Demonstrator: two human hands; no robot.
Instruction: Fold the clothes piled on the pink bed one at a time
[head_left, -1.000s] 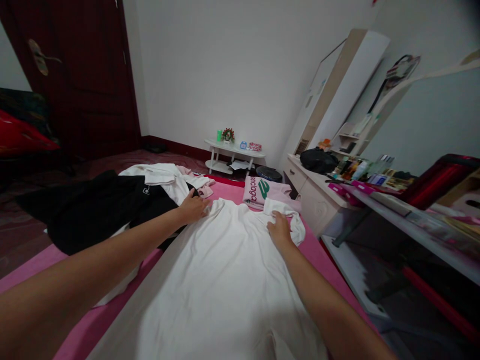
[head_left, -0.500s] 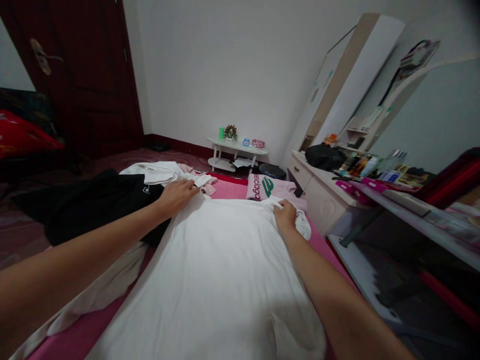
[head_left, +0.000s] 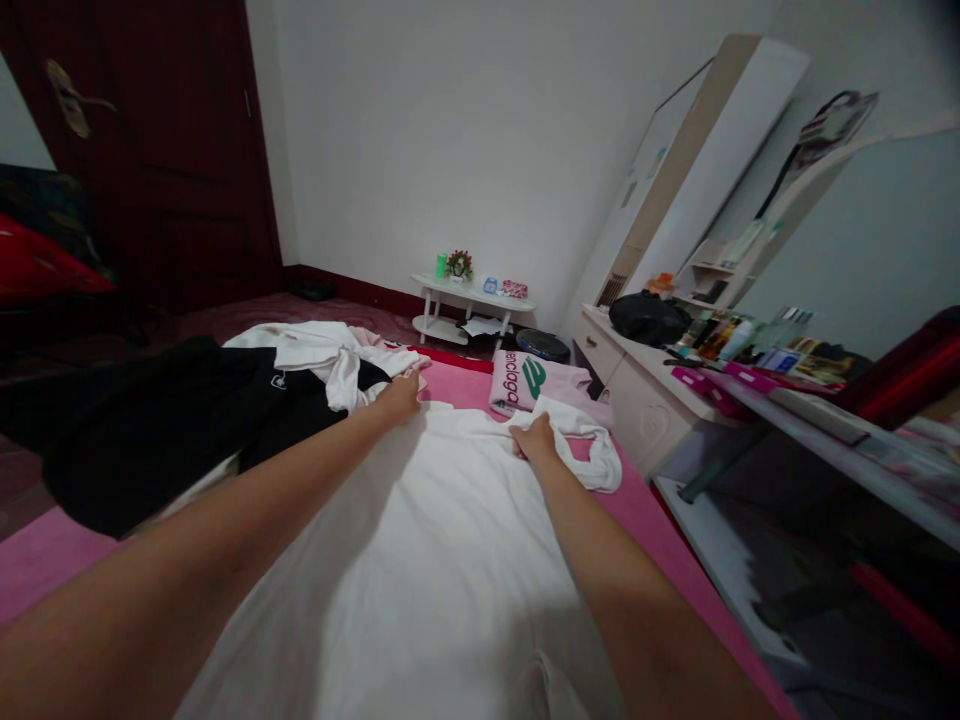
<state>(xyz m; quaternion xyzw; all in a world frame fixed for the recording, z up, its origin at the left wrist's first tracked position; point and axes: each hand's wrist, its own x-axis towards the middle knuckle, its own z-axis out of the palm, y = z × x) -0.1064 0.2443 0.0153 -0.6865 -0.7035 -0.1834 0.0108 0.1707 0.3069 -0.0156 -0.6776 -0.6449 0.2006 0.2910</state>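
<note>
A white T-shirt [head_left: 442, 540] lies spread across the pink bed cover [head_left: 457, 381], its far edge between my two hands. My left hand [head_left: 399, 398] is closed on the far left part of the shirt, with its fingertips partly hidden. At the far right part, my right hand [head_left: 535, 437] pinches the cloth, and a loose white sleeve lies just beyond it. Left of the shirt rests a heap with a black garment [head_left: 172, 420] and a white garment [head_left: 322, 350]. Behind my right hand sits a folded pink shirt [head_left: 551, 382] with green and dark lettering.
A white dresser [head_left: 637, 370] with a black bag [head_left: 649, 318] and bottles stands on the right. Nearer is a glass-topped table [head_left: 832, 440] with pink boxes. A small white side table [head_left: 472, 300] stands by the far wall, and a dark door [head_left: 150, 150] at left.
My hands have drawn closer together along the shirt's far edge, the left going right and the right going left. More of the white sleeve shows at right. The black garment sits further left.
</note>
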